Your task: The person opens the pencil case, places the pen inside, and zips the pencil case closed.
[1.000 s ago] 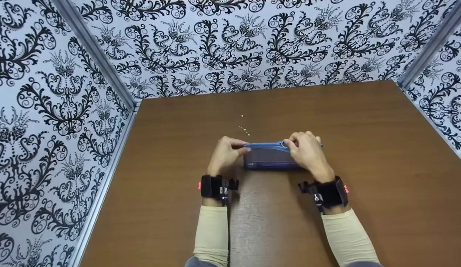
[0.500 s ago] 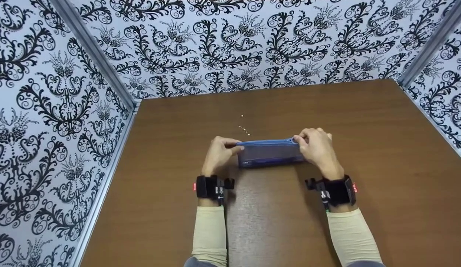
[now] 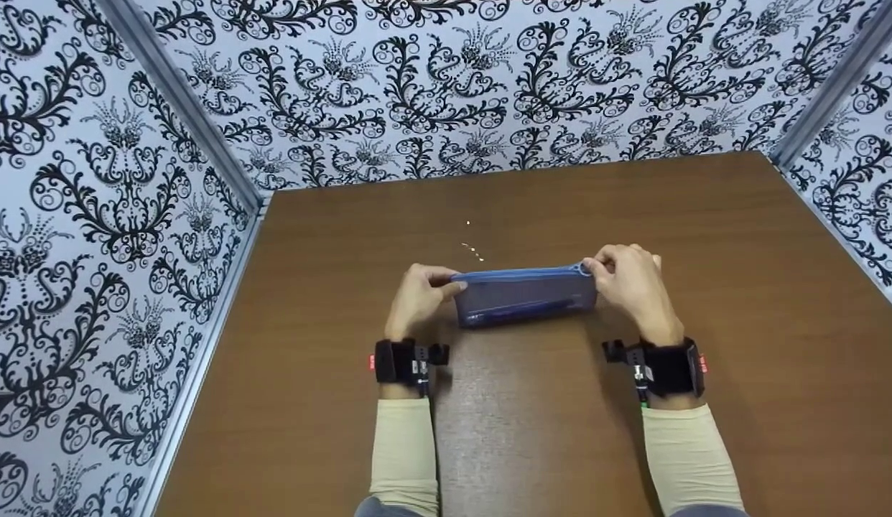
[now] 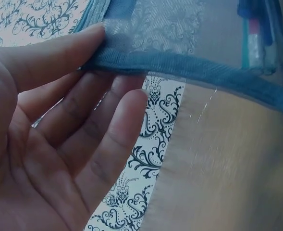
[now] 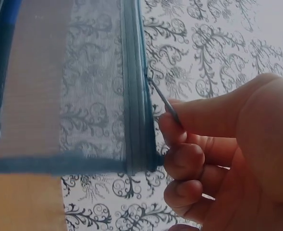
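Between the two hands is a see-through blue mesh pencil case (image 3: 525, 291), its zipped edge uppermost. Pens (image 4: 254, 45) show through the mesh, lying along its bottom. My left hand (image 3: 417, 296) pinches the top left corner between thumb and fingers; in the left wrist view the little finger stands free. At the opposite end, my right hand (image 3: 629, 283) pinches the metal ring-like zipper pull (image 5: 165, 100) between thumb and forefinger. The zipper (image 5: 136, 96) runs closed up to that end, its slider close to the right corner.
A brown wooden table (image 3: 331, 251) lies under the case. Beyond the case are several small bright specks (image 3: 473, 250) on the tabletop. Patterned black-and-white walls (image 3: 446, 93) enclose the table at the back and sides.
My right hand has drawn the zipper pull rightward to the case's right end, and the gaping top edge has come together. My left hand has shifted slightly left, still holding its corner.
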Demonstrator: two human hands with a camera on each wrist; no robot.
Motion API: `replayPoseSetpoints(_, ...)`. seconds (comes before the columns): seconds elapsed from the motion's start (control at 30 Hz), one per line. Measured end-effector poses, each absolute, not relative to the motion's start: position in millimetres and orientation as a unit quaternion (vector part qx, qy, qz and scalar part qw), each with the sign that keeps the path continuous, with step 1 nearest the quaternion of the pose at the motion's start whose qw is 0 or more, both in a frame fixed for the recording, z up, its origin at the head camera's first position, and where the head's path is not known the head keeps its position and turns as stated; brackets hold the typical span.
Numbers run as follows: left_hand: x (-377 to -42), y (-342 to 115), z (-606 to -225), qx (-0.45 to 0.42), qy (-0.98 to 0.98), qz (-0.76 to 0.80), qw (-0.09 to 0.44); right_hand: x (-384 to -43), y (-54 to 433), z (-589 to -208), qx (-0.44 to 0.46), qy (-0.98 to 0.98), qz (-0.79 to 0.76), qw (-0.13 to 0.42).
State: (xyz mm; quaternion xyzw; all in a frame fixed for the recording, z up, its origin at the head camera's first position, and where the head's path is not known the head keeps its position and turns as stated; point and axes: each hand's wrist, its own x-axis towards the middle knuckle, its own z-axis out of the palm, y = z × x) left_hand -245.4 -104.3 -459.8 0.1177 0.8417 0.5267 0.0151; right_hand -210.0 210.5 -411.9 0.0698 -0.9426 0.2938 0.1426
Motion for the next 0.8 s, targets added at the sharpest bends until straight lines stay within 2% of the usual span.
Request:
replayPoseSetpoints(0.4, -245, -113, -462, 0.093, 0.848, 0.522, 0.025, -206, 233, -411, 0.065, -0.949, 0.297, 0.081)
replayPoseSetpoints(0.8, -249, -98, -466, 0.02, 0.859, 0.508, -0.058, -221, 217, -431, 0.027, -0.941, 0.327, 0.084)
